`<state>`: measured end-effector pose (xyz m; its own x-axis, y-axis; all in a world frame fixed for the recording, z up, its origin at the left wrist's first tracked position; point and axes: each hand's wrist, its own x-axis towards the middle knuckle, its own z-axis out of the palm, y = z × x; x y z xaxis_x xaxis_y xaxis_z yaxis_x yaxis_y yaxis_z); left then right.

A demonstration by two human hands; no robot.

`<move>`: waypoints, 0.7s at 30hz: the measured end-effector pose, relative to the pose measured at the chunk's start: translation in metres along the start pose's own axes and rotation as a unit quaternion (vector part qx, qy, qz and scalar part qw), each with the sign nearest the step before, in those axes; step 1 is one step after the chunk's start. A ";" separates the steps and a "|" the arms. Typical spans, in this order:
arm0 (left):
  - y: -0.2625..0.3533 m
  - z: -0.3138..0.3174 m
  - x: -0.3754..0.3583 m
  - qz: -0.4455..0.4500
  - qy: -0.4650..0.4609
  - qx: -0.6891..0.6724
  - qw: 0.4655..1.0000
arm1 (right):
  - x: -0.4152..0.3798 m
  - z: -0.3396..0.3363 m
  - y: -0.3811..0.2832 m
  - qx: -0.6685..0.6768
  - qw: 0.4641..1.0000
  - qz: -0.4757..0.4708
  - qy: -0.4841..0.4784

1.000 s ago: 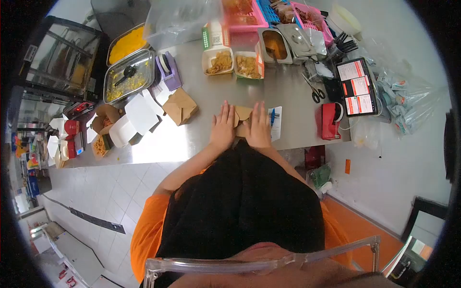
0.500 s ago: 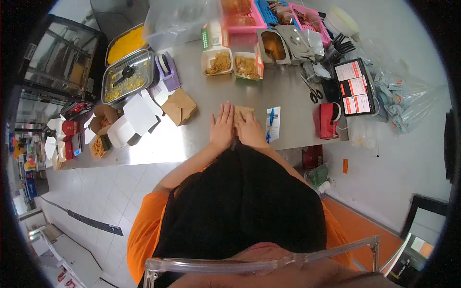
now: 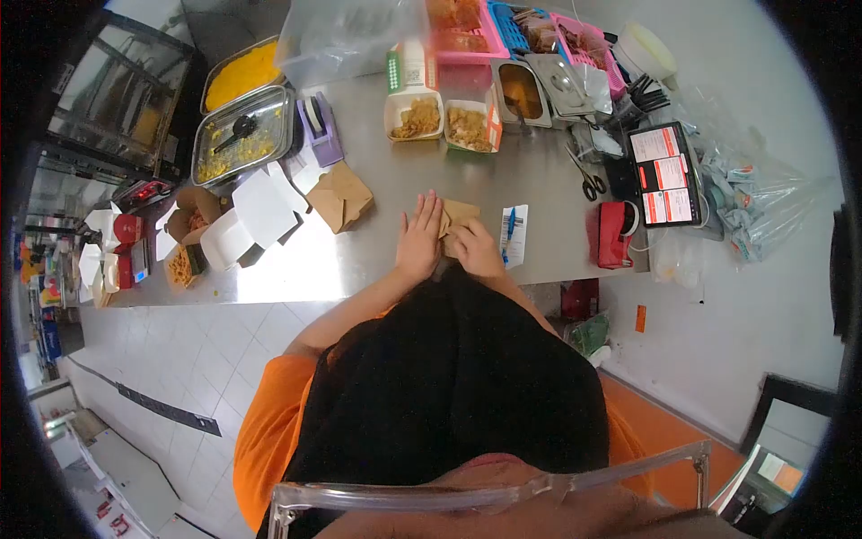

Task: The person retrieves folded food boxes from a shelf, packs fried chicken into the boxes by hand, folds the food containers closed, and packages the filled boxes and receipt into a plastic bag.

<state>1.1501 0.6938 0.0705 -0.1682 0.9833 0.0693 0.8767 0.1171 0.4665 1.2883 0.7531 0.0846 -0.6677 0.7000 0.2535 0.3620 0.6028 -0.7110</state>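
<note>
A small brown kraft food box (image 3: 461, 213) lies on the steel counter right in front of me, mostly covered by my hands. My left hand (image 3: 418, 242) is stretched out flat along its left side, fingers straight. Over its right and near part, my right hand (image 3: 479, 250) bends its fingers and grips it. To the right, a blue pen (image 3: 510, 225) rests on a white printed slip (image 3: 519, 249). Another brown kraft box (image 3: 339, 198), folded closed, stands to the left of my hands.
Two open boxes of fried food (image 3: 416, 119) stand farther back, beside a metal sauce pan (image 3: 521, 92). Left are a purple tape dispenser (image 3: 325, 142), a steel tray with a black spoon (image 3: 241, 168) and open white boxes (image 3: 226, 245). Right are scissors (image 3: 591, 186) and a tablet (image 3: 664, 174).
My right hand has shifted slightly right and curled its fingers, uncovering more of the brown box. My left hand stays flat beside it. The whole view has tilted slightly.
</note>
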 end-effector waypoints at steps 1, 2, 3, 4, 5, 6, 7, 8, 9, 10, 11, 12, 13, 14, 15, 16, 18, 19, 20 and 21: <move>-0.001 0.002 0.000 0.005 0.005 0.000 1.000 | -0.001 0.003 0.002 -0.004 1.000 -0.010 0.008; -0.003 0.003 0.001 0.010 0.008 -0.014 1.000 | -0.001 0.005 0.004 -0.007 1.000 -0.020 0.017; -0.004 0.003 0.001 0.015 0.011 -0.028 0.999 | -0.002 0.006 0.005 0.017 1.000 0.004 0.026; -0.005 0.002 0.001 0.021 0.013 -0.042 0.999 | -0.002 0.008 0.006 0.041 0.998 0.028 0.035; -0.006 0.003 0.002 0.025 0.012 -0.049 0.998 | -0.003 0.010 0.008 0.065 0.996 0.052 0.043; -0.007 0.003 0.002 0.029 0.011 -0.055 0.998 | -0.003 0.011 0.010 0.027 0.998 0.033 0.054; -0.008 0.003 0.002 0.033 0.009 -0.061 0.998 | -0.001 0.012 0.013 -0.011 0.998 0.014 0.065; -0.009 0.003 0.002 0.034 0.003 -0.063 0.997 | -0.001 0.014 0.015 -0.048 0.996 -0.005 0.076; -0.008 0.000 0.002 0.035 -0.003 -0.066 0.997 | 0.000 0.018 0.014 -0.065 0.994 0.018 0.082; -0.007 -0.001 0.002 0.037 -0.009 -0.068 0.997 | 0.001 0.025 0.012 -0.082 0.992 0.040 0.088; -0.008 -0.001 0.002 0.040 -0.008 -0.064 0.997 | 0.002 0.029 0.011 -0.099 0.989 0.062 0.093; -0.008 0.000 0.003 0.043 -0.007 -0.060 0.997 | 0.003 0.032 0.013 -0.101 0.990 0.056 0.084; -0.008 0.001 0.003 0.046 -0.006 -0.056 0.997 | 0.004 0.034 0.016 -0.104 0.990 0.051 0.076; -0.009 0.002 0.003 0.055 -0.009 -0.053 0.997 | 0.004 0.035 0.019 -0.107 0.991 0.045 0.067; -0.010 0.002 0.003 0.064 -0.012 -0.051 0.997 | 0.005 0.037 0.018 -0.113 0.990 0.059 0.066; -0.011 0.002 0.003 0.073 -0.015 -0.049 0.996 | 0.006 0.039 0.016 -0.119 0.988 0.072 0.066; -0.012 0.001 0.002 0.118 0.003 -0.068 0.991 | 0.007 0.041 0.015 -0.067 0.987 0.107 0.097; -0.014 -0.001 0.001 0.139 0.012 -0.076 0.987 | 0.007 0.044 0.015 -0.009 0.984 0.128 0.128; -0.018 -0.005 0.001 0.161 -0.008 -0.084 0.983 | 0.007 0.046 0.017 0.049 0.975 0.147 0.158; -0.020 -0.014 0.002 0.182 -0.026 -0.092 0.979 | 0.005 0.048 0.020 0.054 0.972 0.163 0.161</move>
<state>1.1254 0.6913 0.0737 0.1669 0.9618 0.2171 0.7777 -0.2638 0.5706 1.2612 0.7502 0.0398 -0.2853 0.9409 0.1826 0.4378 0.2975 -0.8484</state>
